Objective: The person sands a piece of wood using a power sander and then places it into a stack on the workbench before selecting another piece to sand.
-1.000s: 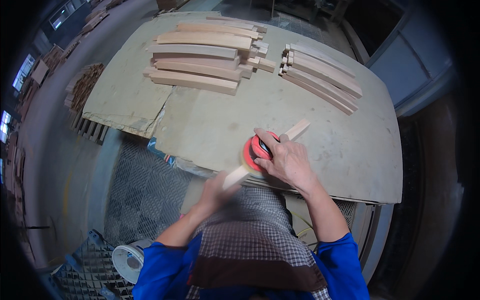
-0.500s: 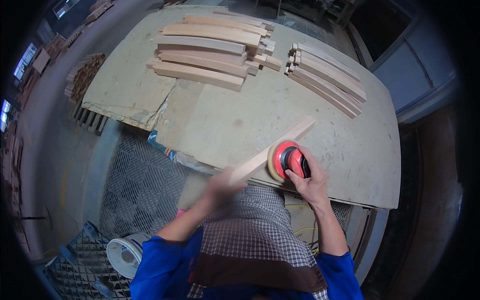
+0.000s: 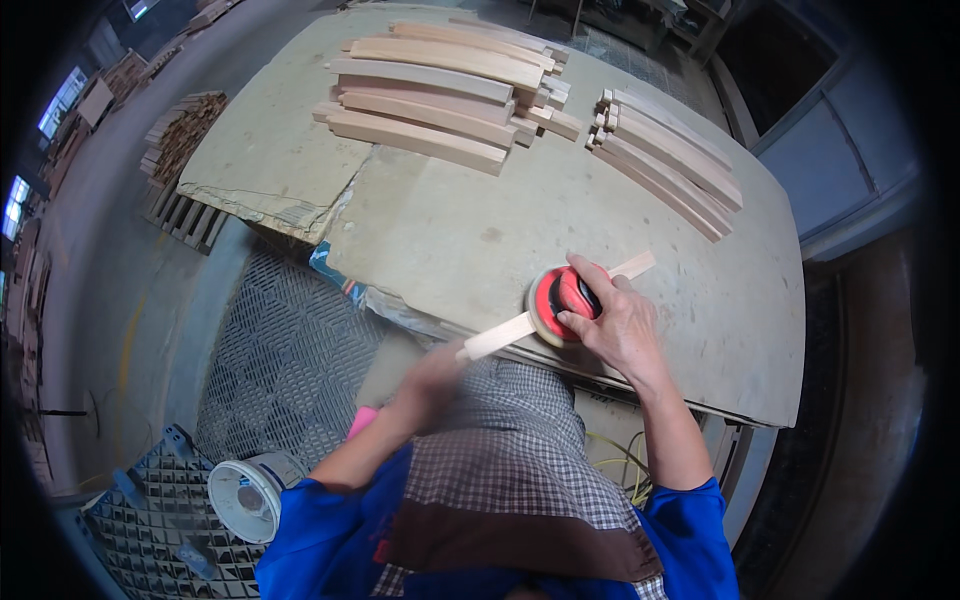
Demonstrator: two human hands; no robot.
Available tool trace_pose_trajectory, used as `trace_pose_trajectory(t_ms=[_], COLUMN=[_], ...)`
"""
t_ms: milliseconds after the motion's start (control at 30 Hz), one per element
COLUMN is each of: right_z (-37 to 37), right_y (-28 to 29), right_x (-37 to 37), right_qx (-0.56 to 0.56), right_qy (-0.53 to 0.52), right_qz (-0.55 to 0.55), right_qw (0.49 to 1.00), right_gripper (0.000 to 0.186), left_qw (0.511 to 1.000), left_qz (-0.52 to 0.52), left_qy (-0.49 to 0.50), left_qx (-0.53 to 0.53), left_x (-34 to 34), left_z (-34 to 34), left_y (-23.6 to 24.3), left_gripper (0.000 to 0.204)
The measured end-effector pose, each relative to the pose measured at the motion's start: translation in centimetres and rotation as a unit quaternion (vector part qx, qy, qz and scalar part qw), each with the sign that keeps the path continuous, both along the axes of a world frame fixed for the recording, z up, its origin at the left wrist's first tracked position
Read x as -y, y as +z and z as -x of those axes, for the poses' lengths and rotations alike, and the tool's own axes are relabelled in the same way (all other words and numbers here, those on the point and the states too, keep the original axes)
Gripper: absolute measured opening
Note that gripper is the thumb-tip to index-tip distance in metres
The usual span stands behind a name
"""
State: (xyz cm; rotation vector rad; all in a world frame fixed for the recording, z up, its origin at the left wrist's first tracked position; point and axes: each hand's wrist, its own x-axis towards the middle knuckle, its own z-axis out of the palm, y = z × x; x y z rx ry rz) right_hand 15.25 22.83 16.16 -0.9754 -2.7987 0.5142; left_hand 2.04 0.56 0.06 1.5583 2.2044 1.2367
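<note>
Fingers (image 3: 590, 272) clasp red sander (image 3: 545, 297) over pale wood strip (image 3: 500, 335)

Right hand (image 3: 628, 325) wraps the sander from its 4 o'clock side; the strip, lying beneath the tool at the near edge of a worn table (image 3: 430, 250), runs from 8 to 2 o'clock. Left hand (image 3: 430, 385), motion-blurred, grips the strip's 8 o'clock end. Beyond the sander, a larger stack of wooden pieces (image 3: 430, 100) lies at 11 o'clock, a smaller group (image 3: 665, 165) at 1 o'clock.

Wooden strip (image 3: 500, 336) partly hidden under red sander (image 3: 548, 300)
</note>
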Motion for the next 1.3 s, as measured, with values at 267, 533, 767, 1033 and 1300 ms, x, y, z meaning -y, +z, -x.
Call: trace_pose_trajectory(t_ms=[267, 533, 767, 1033, 1300], right_z=[1.6, -1.1, -1.1, 3.7, 5.5], right_y=[-0.2, -4.5, -2.9, 1.7, 2.2], right_x=[3.6, 4.1, 4.2, 3.3, 1.4], right_qx=[-0.046, -0.176, -0.16, 0.05, 0.089], right_qy=[0.056, 0.1, 0.154, 0.123, 0.165], right_qz=[-0.005, -0.025, -0.034, -0.01, 0.043], right_qw=[0.997, 0.979, 0.974, 0.991, 0.981], right_gripper=[0.07, 0.063, 0.059, 0.055, 0.066], left_qw=[0.998, 0.997, 0.97, 0.995, 0.991], left_qz=[-0.027, -0.026, 0.025, 0.001, -0.009], left_qy=[-0.004, -0.014, -0.001, -0.03, -0.014], left_qx=[-0.065, 0.074, 0.241, 0.093, 0.13], left_x=[-1.0, -1.5, -1.8, -1.4, -1.2], left_z=[0.4, 0.5, -0.1, -0.3, -0.6], left_y=[-0.7, -0.4, 0.6, 1.6, 2.1], left_gripper=[0.014, 0.013, 0.01, 0.013, 0.016])
